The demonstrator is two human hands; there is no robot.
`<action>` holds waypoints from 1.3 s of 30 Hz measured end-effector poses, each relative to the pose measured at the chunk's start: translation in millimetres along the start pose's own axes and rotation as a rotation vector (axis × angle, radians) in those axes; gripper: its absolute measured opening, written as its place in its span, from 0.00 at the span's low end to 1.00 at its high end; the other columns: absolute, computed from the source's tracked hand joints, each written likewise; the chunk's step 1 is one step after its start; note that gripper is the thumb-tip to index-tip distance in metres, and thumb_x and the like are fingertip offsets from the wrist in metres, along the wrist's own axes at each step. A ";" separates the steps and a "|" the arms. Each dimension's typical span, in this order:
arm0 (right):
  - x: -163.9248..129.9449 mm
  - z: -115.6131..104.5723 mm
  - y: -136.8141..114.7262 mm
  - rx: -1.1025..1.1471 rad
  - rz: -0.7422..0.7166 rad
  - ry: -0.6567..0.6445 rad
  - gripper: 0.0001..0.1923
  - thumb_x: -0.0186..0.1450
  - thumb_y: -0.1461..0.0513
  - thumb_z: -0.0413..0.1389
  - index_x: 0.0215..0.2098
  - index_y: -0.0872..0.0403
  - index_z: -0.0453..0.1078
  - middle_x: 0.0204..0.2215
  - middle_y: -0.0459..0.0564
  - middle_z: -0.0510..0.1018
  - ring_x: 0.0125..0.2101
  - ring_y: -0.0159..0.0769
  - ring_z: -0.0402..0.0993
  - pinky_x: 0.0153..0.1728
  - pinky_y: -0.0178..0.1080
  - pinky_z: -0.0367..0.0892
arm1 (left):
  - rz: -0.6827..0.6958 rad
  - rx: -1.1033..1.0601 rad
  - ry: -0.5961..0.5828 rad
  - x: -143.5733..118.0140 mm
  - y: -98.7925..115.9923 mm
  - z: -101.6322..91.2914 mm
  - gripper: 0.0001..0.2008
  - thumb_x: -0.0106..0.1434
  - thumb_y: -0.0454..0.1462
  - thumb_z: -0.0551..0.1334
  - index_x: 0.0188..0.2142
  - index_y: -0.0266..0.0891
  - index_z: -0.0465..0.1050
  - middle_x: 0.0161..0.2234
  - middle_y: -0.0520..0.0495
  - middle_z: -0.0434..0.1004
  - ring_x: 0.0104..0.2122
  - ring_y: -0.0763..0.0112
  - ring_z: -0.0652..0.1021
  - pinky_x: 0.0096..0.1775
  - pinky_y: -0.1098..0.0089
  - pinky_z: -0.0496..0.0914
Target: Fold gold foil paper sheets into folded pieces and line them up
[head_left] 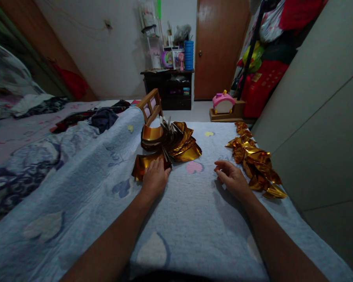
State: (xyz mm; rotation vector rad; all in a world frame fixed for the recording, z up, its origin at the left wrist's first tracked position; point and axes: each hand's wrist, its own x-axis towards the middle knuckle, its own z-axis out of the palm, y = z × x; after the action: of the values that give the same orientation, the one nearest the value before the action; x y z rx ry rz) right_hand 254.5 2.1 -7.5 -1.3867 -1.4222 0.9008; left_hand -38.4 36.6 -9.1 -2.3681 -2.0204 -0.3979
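A fanned stack of gold foil sheets (176, 143) lies on the pale blue blanket (194, 211) straight ahead. My left hand (155, 178) rests on the nearest curled gold sheet (141, 164), with fingers over its edge. My right hand (232, 178) lies on the blanket with fingers loosely spread and holds nothing. Just to its right runs a row of folded gold foil pieces (254, 158), close to the hand but apart from it.
A grey wall panel (320, 117) borders the blanket on the right. A small wooden chair (150, 105) stands behind the foil stack. Rumpled bedding and clothes (85, 117) lie left. A dark shelf (169, 88), a door (219, 47) and a pink toy (223, 102) stand beyond.
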 end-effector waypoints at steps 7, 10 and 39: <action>0.0 -0.1 -6.7 -0.042 0.014 -0.028 0.18 0.59 0.53 0.57 0.44 0.55 0.73 0.28 0.47 0.74 0.24 0.33 0.67 0.25 0.37 0.64 | -0.004 0.033 -0.025 0.6 2.2 -6.6 0.17 0.72 0.35 0.52 0.54 0.30 0.71 0.56 0.32 0.75 0.56 0.53 0.75 0.57 0.57 0.67; -0.5 0.1 -9.1 -0.047 0.001 -0.038 0.17 0.59 0.54 0.57 0.43 0.54 0.73 0.28 0.46 0.73 0.24 0.32 0.66 0.24 0.36 0.64 | 0.011 0.017 -0.045 1.5 1.7 -11.1 0.16 0.72 0.32 0.49 0.49 0.33 0.75 0.51 0.35 0.79 0.52 0.58 0.77 0.55 0.62 0.67; -2.2 2.1 -8.5 -0.041 -0.022 -0.112 0.18 0.59 0.55 0.56 0.45 0.54 0.71 0.28 0.45 0.73 0.24 0.32 0.67 0.24 0.36 0.63 | -0.112 -0.010 0.102 -2.5 6.2 -33.1 0.17 0.73 0.42 0.52 0.36 0.38 0.76 0.36 0.42 0.81 0.38 0.60 0.80 0.37 0.67 0.66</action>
State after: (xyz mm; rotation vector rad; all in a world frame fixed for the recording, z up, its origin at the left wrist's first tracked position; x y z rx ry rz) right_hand 249.8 -0.7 -0.3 -1.3666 -1.5444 0.9527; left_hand -39.0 27.6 23.4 -2.1977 -2.1156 -0.5203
